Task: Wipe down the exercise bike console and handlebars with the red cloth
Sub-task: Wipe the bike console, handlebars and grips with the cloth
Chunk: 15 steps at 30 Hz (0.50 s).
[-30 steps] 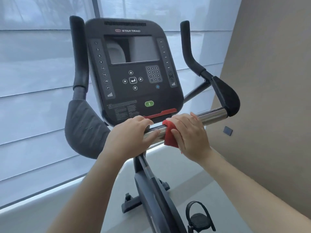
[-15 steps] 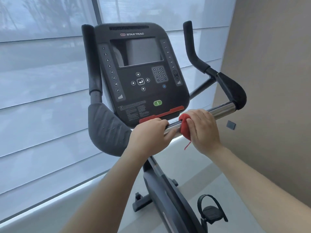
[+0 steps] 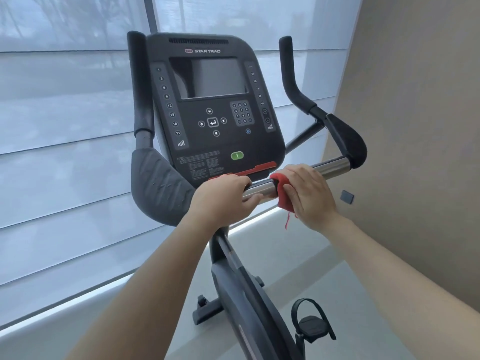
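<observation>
My right hand (image 3: pixel 309 196) clasps crumpled red cloth (image 3: pixel 283 194) round shiny chrome handlebar tube (image 3: pixel 331 167), bare length running rightward; left hand (image 3: pixel 223 197) grips alongside.

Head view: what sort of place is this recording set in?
Probably a gym or fitness room: a Star Trac exercise bike console, its chrome handlebar, a strapped pedal, and wide blinds covering a window.

Window blinds (image 3: pixel 65 178); perhaps a wall plate (image 3: pixel 347 196).
</observation>
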Available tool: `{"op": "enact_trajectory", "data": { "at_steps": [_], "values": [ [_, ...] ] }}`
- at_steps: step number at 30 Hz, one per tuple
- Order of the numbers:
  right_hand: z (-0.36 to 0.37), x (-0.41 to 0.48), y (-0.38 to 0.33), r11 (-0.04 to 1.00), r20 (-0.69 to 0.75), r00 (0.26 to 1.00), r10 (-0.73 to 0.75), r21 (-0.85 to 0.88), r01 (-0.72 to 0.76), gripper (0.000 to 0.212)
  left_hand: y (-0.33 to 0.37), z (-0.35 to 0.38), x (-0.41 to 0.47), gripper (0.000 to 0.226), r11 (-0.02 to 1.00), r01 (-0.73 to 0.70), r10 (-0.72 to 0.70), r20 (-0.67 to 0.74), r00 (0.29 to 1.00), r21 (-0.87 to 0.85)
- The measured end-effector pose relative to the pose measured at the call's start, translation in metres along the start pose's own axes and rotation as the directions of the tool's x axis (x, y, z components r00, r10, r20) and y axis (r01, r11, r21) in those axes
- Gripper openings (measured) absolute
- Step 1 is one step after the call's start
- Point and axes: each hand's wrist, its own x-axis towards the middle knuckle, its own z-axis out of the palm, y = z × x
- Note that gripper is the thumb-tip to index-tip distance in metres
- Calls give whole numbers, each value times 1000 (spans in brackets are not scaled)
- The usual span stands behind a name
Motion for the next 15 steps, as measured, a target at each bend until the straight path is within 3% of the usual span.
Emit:
{"op": "enact_trajectory", "data": {
  "at_steps": [4, 7, 12, 15],
  "values": [
    [7, -4, -20, 997, -107, 992, 70, 42, -66, 31, 1, -2, -3, 35, 1000, 2, -2, 2, 1000, -24],
    [3, -8, -11, 1000, -12, 1000, -9, 17, 9, 35, 2, -3, -4, 35, 999, -2, 3, 10, 1000, -33],
    [0, -8, -14, 999, 140, 990, 2, -45, 4, 52, 3, -4, -4, 34, 999, -7, 7, -6, 1000, -41],
    [-3, -10, -1, 990, 157, 978, -137, -12, 140, 48, 2, -2, -4, 34, 999, -9, 9, -7, 1000, -35]
  ]
}}
